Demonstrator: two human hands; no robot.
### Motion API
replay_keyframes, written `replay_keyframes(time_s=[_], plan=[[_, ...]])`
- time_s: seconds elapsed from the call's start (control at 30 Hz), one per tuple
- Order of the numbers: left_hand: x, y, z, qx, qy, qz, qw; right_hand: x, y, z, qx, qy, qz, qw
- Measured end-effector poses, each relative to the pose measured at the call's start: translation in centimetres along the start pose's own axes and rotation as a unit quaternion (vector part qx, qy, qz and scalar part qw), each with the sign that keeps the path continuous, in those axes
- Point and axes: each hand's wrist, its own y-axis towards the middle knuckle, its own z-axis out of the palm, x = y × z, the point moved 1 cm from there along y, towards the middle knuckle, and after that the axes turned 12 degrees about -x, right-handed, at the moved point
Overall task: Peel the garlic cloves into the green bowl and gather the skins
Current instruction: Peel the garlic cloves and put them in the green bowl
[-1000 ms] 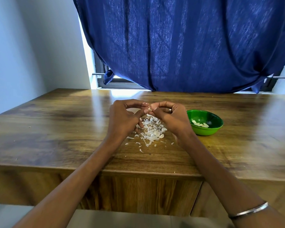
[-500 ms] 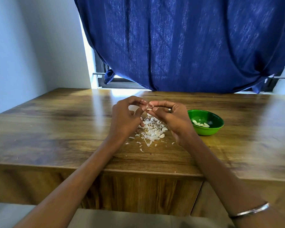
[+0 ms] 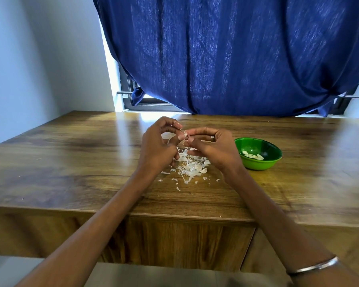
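Peeling step: our left hand [image 3: 158, 148] and right hand [image 3: 214, 149] pinch one small pale garlic clove [image 3: 185, 135], fingertips clamped; next, we judge, drop it into the round green plastic bowl [image 3: 259, 162].

1 green bowl [image 3: 258, 154], 2 hands, 1 skin pile [image 3: 192, 166]

Green bowl [image 3: 259, 162], white skins [image 3: 190, 167], brown wood-grained table [image 3: 71, 162], deep blue curtain [image 3: 236, 54] (plain, unpatterned).

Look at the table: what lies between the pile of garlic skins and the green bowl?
In the head view, the right hand and its wrist cross between the skin pile and the green bowl; beneath them, bare wooden table.
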Motion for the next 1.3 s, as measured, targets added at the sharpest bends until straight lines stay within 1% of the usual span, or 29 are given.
replay_keyframes(time_s=[0.1,0.23,0.47,0.53,0.7,0.83,0.97,1.2,1.3], plan=[[-0.1,-0.1,0.1,0.001,-0.001,-0.003,1.000,0.0,0.0,-0.1,-0.002,-0.017,-0.025,1.000],[-0.2,-0.1,0.0,-0.002,0.003,0.004,1.000,0.0,0.0,0.0,-0.004,-0.010,-0.016,1.000],[-0.4,-0.3,0.0,0.008,0.014,0.015,1.000,-0.4,0.1,0.0,-0.023,-0.086,-0.064,0.994],[-0.2,-0.3,0.1,0.014,0.018,0.013,1.000,-0.4,0.1,0.0,-0.018,-0.091,-0.073,0.993],[0.6,0.0,0.3,0.026,0.041,0.033,0.998,-0.1,-0.1,0.0,-0.007,-0.089,-0.076,0.993],[0.3,0.0,0.3,0.023,0.024,0.034,0.999,0.3,-0.3,0.1,0.006,-0.027,-0.041,0.999],[0.2,0.1,0.1,0.025,-0.012,-0.006,1.000,0.3,-0.3,0.2,0.022,-0.030,-0.046,0.998],[0.3,0.2,-0.1,0.037,-0.078,-0.086,0.993,0.1,-0.2,0.2,0.017,-0.036,-0.080,0.996],[0.2,0.0,-0.2,0.053,-0.087,-0.077,0.992,-0.1,-0.2,0.4,0.006,-0.050,-0.096,0.994]])
